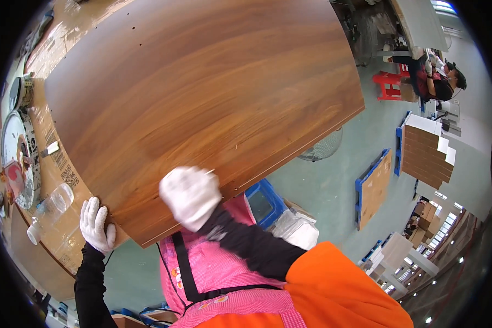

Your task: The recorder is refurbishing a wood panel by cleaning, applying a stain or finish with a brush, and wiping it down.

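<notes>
A large wood-grain board (202, 93) with a row of small drilled holes lies across a cardboard-covered workbench (57, 164) and juts past its edge. My left hand (97, 224), in a white glove, grips the board's near corner. My right hand (190, 195), also white-gloved and blurred, rests as a fist on the board's top face close to its near edge. Whether that fist holds anything cannot be told.
A clear plastic bottle (49, 210) lies on the bench beside my left hand, with round tape rolls (17, 158) further left. A blue crate (265, 201) and a floor fan (320, 147) stand below the board. Pallets with stacked panels (423, 156) and a seated person (440, 82) are at the right.
</notes>
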The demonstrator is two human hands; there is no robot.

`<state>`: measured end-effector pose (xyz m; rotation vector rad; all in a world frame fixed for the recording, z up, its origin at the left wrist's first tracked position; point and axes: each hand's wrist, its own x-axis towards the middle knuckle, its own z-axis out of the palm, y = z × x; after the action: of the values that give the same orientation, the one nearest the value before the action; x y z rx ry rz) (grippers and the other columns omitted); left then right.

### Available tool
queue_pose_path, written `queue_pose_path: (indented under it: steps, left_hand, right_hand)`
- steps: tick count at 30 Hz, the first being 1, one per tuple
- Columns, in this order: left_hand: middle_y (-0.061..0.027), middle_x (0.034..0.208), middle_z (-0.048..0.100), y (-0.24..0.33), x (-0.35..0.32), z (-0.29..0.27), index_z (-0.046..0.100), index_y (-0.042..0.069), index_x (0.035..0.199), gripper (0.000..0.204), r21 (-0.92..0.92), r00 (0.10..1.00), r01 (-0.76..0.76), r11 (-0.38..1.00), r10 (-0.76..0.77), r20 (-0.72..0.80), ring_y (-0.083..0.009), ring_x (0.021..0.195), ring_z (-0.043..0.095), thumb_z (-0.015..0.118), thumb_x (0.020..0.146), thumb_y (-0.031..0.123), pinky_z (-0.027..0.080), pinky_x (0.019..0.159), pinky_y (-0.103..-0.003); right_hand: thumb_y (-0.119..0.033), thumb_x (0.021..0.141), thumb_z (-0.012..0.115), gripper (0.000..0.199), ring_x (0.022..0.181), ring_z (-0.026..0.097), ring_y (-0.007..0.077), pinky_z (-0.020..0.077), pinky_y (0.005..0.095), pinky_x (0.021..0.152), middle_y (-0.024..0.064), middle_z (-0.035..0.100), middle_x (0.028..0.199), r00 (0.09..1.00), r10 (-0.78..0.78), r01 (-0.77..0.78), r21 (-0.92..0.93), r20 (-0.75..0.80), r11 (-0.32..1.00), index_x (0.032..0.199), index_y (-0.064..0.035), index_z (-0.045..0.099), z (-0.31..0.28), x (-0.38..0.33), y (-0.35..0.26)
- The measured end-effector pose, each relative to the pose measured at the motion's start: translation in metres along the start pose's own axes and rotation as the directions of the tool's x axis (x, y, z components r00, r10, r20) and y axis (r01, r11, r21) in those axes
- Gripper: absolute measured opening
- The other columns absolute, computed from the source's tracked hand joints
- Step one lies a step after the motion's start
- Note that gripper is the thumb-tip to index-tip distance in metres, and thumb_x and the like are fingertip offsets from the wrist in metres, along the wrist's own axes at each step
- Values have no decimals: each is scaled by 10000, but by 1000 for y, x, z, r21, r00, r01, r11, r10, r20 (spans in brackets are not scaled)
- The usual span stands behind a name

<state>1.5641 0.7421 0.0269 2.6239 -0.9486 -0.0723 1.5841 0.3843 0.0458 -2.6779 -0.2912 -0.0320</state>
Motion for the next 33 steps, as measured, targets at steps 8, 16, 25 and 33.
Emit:
queue_pose_path:
  steps: [8,16,25,33]
  left_hand:
    - [-292,1478,472,-3,-7,-3,455,49,1407,669,80,999,-10,997,7,40,-501,1331,499,592,755,112,386,1124,-659]
    - [-316,1475,459,1,7,1,438,45,1409,661,126,999,-18,992,15,29,-500,1350,483,593,770,109,385,1123,-668]
    - [-316,1531,416,12,2,1,390,43,1475,594,223,998,-25,974,14,55,-540,1385,435,493,899,142,353,1149,-660]
    - [-238,1611,394,84,19,21,475,-21,1456,443,-290,771,542,789,-604,-200,-384,1500,368,459,1063,184,249,1254,-466]
  right_hand:
    - [-235,813,628,132,737,565,270,434,469,564,91,545,828,975,-181,158,-169,-131,973,862,-116,596,-41,16,102]
    - [-231,943,636,128,897,620,319,531,445,790,124,586,975,727,335,-604,-327,-600,727,973,-110,664,-122,43,325]
    - [-215,852,630,193,778,727,275,552,494,615,91,705,790,873,-349,199,404,341,893,903,-67,743,-13,-22,-3]
    - [-181,872,644,183,784,736,278,588,413,606,137,718,821,888,460,-407,-501,-19,764,766,-86,759,-146,57,283]
